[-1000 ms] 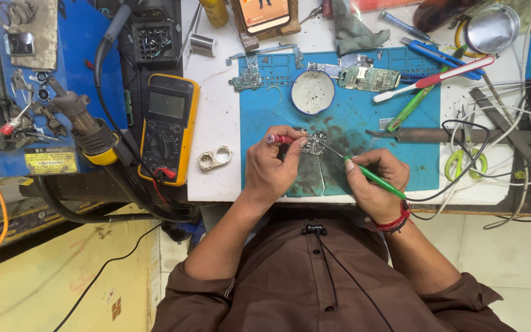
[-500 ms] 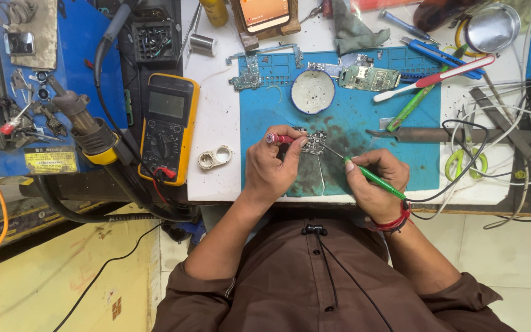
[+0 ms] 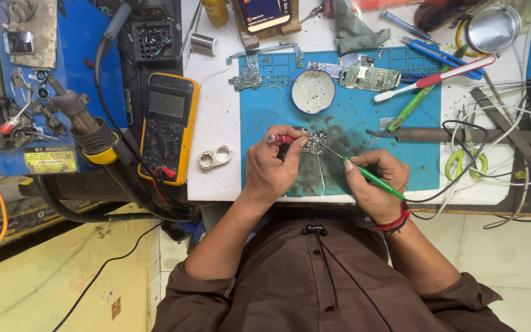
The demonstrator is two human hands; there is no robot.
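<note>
Board (image 3: 316, 142) on blue mat (image 3: 351, 123), between both hands. Left hand (image 3: 271, 166) curled, pinching red probe (image 3: 281, 139) against board. Right hand (image 3: 373, 184) closed around green iron (image 3: 373, 177), tip touching board.

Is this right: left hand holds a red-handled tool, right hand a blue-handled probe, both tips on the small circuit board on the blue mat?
Not quite. In the head view the right hand holds a green-handled probe, not a blue one. The rest stands: the left hand holds the red-handled tool, and both tips meet at the small circuit board on the blue mat.
</note>
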